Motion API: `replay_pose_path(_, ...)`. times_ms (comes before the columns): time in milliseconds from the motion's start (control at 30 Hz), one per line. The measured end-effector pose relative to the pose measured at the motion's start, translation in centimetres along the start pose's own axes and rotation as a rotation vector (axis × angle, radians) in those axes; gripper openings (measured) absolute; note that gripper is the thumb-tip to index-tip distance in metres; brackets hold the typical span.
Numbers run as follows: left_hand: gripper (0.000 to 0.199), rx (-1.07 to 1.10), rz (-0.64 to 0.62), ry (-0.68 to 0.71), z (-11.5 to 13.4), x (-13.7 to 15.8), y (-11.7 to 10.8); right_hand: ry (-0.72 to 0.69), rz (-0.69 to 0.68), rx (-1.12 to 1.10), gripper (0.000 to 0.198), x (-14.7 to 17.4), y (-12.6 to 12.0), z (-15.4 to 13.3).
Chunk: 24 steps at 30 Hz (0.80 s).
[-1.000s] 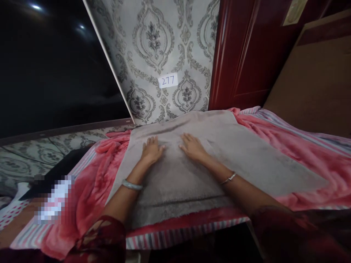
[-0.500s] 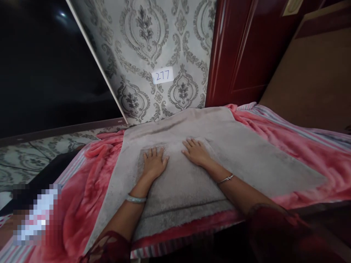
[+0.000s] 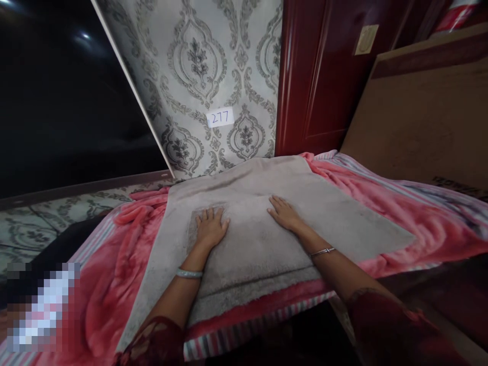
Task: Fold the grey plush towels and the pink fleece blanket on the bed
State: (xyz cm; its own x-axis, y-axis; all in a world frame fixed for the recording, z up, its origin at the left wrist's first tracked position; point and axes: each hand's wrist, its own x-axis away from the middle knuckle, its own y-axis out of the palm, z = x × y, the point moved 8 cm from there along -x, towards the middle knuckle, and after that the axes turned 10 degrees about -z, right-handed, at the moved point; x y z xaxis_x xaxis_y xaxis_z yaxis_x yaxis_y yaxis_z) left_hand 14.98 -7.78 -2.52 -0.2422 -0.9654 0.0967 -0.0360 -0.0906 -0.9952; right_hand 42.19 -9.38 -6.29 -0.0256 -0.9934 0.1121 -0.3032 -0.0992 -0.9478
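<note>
The left hand (image 3: 211,229) lies flat, palm down, fingers spread. The right hand (image 3: 284,213) lies flat too, apart from it. Neither grips anything. Both hands point forward. The grey cloth (image 3: 247,229) is right under both and reaches past them all around; its long way is hard to tell. Pink blanket (image 3: 120,264) peeks out beside the cloth.
</note>
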Motion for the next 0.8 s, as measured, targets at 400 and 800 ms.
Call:
replay_pose_path(400,0.065,-0.005,-0.01,-0.009,0.1,0.1,0.0,-0.345,0.011,0.096,0.061,1.8,-1.5,-13.9)
replay_pose_path(800,0.064,0.007,0.01,0.008,0.0,0.1,0.0,-0.266,-0.034,0.119,0.066,1.1,1.5,-11.3)
